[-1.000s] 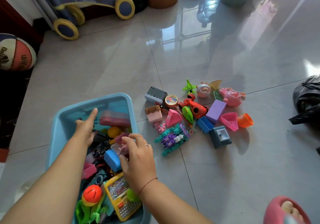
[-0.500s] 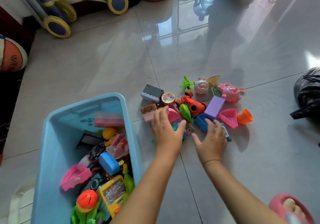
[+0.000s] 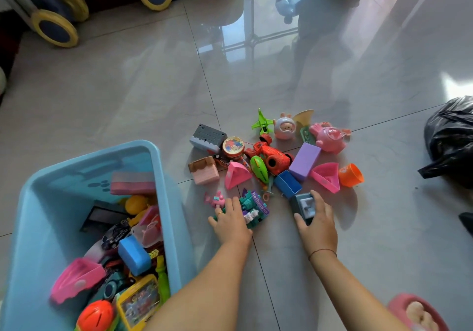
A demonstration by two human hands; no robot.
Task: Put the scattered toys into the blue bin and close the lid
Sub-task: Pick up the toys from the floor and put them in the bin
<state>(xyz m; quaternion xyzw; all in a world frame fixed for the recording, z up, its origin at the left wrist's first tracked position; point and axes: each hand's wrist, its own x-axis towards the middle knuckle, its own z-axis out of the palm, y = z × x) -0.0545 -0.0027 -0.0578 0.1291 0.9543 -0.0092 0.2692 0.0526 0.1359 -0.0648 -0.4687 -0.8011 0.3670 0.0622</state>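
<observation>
The blue bin (image 3: pixel 163 192) stands open at lower left, partly filled with several toys. A heap of scattered toys lies on the tiled floor to its right, among them a purple block (image 3: pixel 305 160), a red toy car (image 3: pixel 273 158) and a pink pig (image 3: pixel 330 137). My left hand (image 3: pixel 230 222) rests on the near edge of the heap, its fingers curled round a teal and purple robot toy (image 3: pixel 253 209). My right hand (image 3: pixel 316 222) closes on a grey-blue box toy (image 3: pixel 303 205) at the heap's near right. No lid is in view.
A blue and yellow ride-on toy (image 3: pixel 61 0) stands at the far left. A black plastic bag (image 3: pixel 450 141) lies at the right edge. My foot in a pink slipper (image 3: pixel 416 312) shows at lower right. Bare tile stretches beyond the heap.
Both hands left the bin, crossed to the toy heap and drew back to its near edge. The left now grips the robot toy, the right the grey-blue box.
</observation>
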